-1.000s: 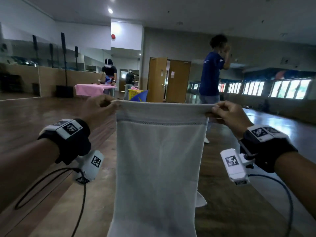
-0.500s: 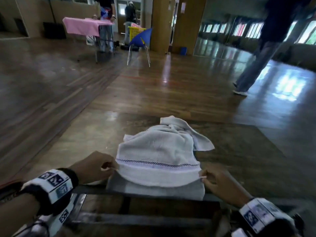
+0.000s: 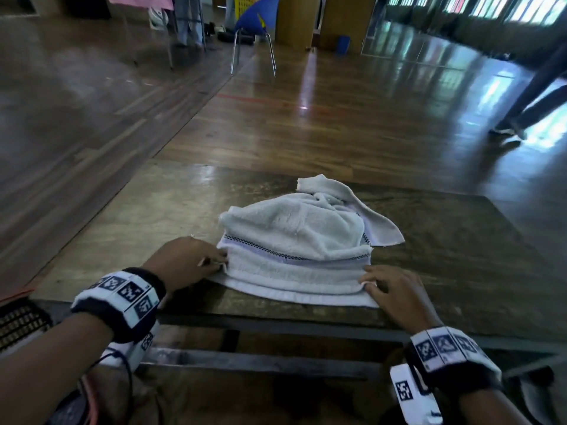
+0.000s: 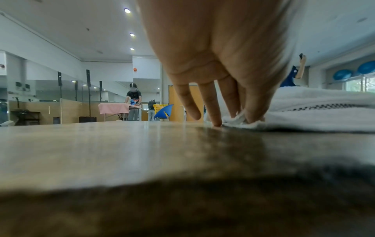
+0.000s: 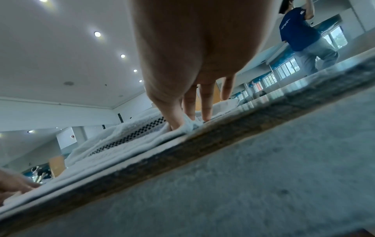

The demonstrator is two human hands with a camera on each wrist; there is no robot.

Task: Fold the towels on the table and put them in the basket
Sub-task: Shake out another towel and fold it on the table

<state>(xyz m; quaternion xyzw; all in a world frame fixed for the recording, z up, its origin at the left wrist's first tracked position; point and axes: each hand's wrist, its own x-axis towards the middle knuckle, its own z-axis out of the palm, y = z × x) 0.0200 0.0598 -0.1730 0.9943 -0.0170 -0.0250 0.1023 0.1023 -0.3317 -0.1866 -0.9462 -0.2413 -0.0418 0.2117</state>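
Observation:
A white towel (image 3: 294,240) with a checkered stripe lies bunched on the dark wooden table (image 3: 460,256), its near hem close to the table's front edge. My left hand (image 3: 214,262) pinches the towel's left near corner (image 4: 237,118) between thumb and fingers, low on the tabletop. My right hand (image 3: 371,280) pinches the right near corner (image 5: 188,125) the same way. The towel's far part is rumpled, with one flap (image 3: 377,222) sticking out to the right. A dark mesh basket edge (image 3: 18,323) shows at the lower left, below the table.
Beyond the table is open wooden floor. A blue chair (image 3: 254,23) and a pink-covered table (image 4: 115,107) stand far back. A person in blue (image 5: 300,32) walks at the right; another person (image 4: 133,102) works at the pink table.
I held the towel up stretched between both hands, then brought it down onto the table. The near hem now lies flatter and closer to the front edge, still pinched at both corners.

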